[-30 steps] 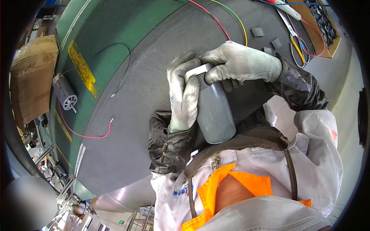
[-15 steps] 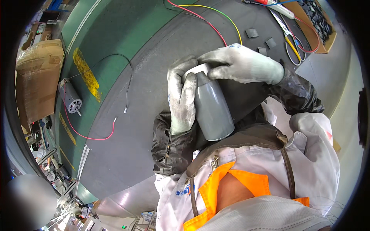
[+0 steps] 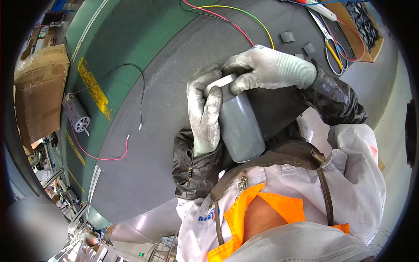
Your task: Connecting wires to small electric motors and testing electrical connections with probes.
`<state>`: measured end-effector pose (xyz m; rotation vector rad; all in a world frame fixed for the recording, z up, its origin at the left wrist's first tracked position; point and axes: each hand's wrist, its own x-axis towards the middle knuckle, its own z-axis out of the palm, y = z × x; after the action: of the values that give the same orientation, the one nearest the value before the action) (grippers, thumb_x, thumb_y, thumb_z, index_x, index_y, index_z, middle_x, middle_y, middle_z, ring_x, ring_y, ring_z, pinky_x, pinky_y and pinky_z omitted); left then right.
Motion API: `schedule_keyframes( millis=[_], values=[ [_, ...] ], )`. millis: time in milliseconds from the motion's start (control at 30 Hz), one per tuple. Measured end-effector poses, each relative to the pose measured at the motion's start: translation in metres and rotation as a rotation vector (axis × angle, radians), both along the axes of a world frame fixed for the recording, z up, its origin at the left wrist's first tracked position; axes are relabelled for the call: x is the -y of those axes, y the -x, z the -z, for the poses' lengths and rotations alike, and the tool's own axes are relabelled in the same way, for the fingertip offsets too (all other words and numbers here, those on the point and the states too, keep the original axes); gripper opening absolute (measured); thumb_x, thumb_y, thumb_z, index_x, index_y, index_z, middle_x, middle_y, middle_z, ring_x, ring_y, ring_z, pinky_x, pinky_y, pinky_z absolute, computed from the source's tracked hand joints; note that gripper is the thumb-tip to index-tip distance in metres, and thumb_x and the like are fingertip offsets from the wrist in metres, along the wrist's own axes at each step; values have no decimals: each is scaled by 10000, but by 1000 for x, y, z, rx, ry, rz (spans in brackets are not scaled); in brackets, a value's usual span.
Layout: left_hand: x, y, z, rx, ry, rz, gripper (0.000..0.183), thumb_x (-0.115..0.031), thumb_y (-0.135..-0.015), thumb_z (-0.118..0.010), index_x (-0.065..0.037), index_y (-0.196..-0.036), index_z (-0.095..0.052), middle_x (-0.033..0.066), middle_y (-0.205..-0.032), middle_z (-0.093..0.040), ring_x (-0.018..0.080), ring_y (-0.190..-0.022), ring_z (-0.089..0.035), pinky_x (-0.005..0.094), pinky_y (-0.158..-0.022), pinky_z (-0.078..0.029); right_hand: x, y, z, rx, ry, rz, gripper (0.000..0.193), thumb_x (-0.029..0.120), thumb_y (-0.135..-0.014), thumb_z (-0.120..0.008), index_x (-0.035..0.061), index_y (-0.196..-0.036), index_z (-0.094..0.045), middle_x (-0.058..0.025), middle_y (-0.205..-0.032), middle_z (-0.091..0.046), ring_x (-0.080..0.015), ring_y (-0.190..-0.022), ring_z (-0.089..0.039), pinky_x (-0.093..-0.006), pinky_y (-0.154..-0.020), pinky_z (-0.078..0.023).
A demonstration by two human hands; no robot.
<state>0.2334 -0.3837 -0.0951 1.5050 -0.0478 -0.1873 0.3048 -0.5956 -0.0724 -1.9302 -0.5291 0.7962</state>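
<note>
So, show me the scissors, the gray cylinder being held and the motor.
Scissors (image 3: 325,36): head view, on the blades near the handles.
Gray cylinder (image 3: 242,126): head view, middle of its side.
Motor (image 3: 76,110): head view, its gray casing.

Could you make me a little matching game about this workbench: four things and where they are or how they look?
Things
1. Grey cylinder
2. Scissors
3. Motor with a shaft
4. Small dark squares

Places and looks
A. On the green surface, toward the picture's left
B. Silver, with some yellow on the handles
C. Loose on the dark table, beyond the right hand
D. Held near its far end by the right hand and the left hand

Pairs: 1-D, 2-B, 3-A, 4-C
</note>
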Motion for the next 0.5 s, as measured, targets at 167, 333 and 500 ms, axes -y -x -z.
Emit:
schedule_keyframes(
  millis=[167, 333, 500],
  values=[
    [-5, 1, 6, 13, 73, -12, 331, -219, -1053, -535, 10, -1292, -537, 195, -1424, -513, 283, -1297, -526, 432, -1130, -398, -13, -7, -6, 70, 125, -102, 476, 352, -896, -729, -16, -1187, -649, -227, -1015, -702, -390, -974, -678, -424, -843, -543],
    [1, -2, 0, 5, 36, -11, 297, -187, -1044, -549, 13, -1263, -547, 195, -1406, -528, 270, -1282, -537, 419, -1117, -414, -8, -1, 1, 240, 22, -29, 423, 373, -932, -709, -1, -1129, -695, -220, -898, -713, -389, -892, -706, -443, -784, -544],
    [3, -6, -5, -16, -41, -39, 282, -165, -1028, -562, 14, -1247, -561, 194, -1390, -551, 266, -1289, -532, 414, -1118, -409, 6, 12, 1, 320, 48, -9, 460, 351, -925, -713, 24, -1243, -661, -197, -1015, -705, -377, -976, -693, -438, -848, -545]
  ],
)
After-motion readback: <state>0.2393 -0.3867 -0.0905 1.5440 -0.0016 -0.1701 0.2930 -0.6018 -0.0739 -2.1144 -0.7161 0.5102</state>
